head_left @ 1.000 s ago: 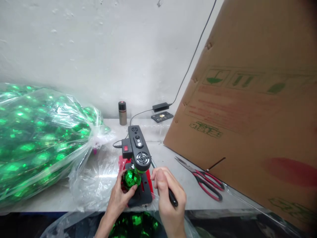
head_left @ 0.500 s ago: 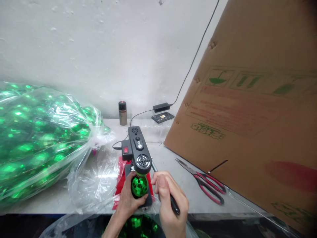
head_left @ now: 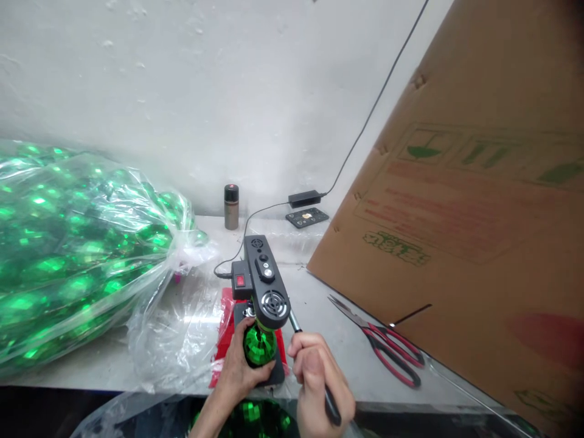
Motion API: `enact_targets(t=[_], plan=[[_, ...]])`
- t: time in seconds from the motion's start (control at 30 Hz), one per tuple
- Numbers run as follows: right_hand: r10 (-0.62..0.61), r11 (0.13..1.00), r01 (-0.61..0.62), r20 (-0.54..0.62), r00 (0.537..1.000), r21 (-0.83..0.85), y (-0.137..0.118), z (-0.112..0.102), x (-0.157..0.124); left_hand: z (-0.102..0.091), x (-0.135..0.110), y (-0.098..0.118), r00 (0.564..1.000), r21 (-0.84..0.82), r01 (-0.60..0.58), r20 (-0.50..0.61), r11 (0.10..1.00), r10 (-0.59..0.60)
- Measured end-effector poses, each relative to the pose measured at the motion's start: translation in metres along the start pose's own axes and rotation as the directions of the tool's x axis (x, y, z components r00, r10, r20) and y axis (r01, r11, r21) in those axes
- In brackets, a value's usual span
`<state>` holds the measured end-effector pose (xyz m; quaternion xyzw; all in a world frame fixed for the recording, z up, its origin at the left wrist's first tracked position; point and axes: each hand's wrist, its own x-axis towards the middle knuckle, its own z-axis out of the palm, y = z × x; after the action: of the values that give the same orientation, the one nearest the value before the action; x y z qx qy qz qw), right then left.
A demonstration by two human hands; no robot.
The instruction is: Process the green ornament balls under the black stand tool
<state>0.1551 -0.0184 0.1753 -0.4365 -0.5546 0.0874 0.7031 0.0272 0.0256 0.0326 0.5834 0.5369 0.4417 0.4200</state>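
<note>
A shiny green mirrored ball [head_left: 260,345] sits under the head of a small black machine [head_left: 267,277], which has round grilles, buttons and a red switch. My left hand [head_left: 239,359] wraps around the ball from the left, thumb along its lower front, holding it against the underside of the head. My right hand [head_left: 319,380] is closed in a fist around the black-gripped lever [head_left: 334,406] at the machine's right side. The lever's metal rod runs up to the head. Where the ball's top meets the machine is mostly hidden.
A large clear bag of green mirrored balls [head_left: 86,261] lies left. Red-handled scissors [head_left: 387,347] rest before a big cardboard box [head_left: 447,213]. Behind stand a dark-capped bottle [head_left: 232,210], a power adapter [head_left: 305,199] and a phone [head_left: 307,217]. More green balls sit below the table edge.
My right hand has drawn the lever slightly down and toward me. My left hand still holds the ball under the head. The whole view has shifted a little.
</note>
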Motion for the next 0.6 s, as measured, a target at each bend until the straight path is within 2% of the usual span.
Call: enact_targets(t=[0.17,0.6], plan=[[-0.021,0.999,0.024,-0.067,0.998,0.048,0.003,0.006,0.001,0.0,0.0,0.0,1.0,0.003,0.003,0.016,1.0,-0.003],[-0.017,0.996,0.026,-0.112,0.994,0.08,0.008,0.013,-0.004,0.004,0.001,-0.003,1.0,0.031,-0.019,-0.001,0.999,0.019]])
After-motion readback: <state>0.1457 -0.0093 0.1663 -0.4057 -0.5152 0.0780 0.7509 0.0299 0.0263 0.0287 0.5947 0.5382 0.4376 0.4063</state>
